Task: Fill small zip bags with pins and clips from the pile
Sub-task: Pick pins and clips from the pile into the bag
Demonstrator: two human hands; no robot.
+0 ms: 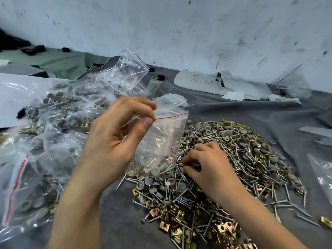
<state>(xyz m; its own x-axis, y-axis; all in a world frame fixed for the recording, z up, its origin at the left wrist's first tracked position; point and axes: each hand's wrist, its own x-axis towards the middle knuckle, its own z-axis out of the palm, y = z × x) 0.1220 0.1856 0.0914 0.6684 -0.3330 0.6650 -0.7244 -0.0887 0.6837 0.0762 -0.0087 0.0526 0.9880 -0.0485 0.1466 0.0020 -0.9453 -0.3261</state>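
Grey cloth (pixel 233 112): left hand (pixel 115 141) pinches clear bag (pixel 167 133); right hand (pixel 210 166), pins (pixel 187 165).

Clear red-striped zip bag (pixel 161 133); grey cloth (pixel 242 112)

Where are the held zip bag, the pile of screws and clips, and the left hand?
Zip bag (pixel 167 133): head view, clear front below the red seal.
Pile of screws and clips (pixel 242 155): head view, middle of heap.
Left hand (pixel 111 141): head view, palm.

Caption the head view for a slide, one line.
Left hand pinches a small zip bag by its red-lined top while the right hand picks at the hardware pile.
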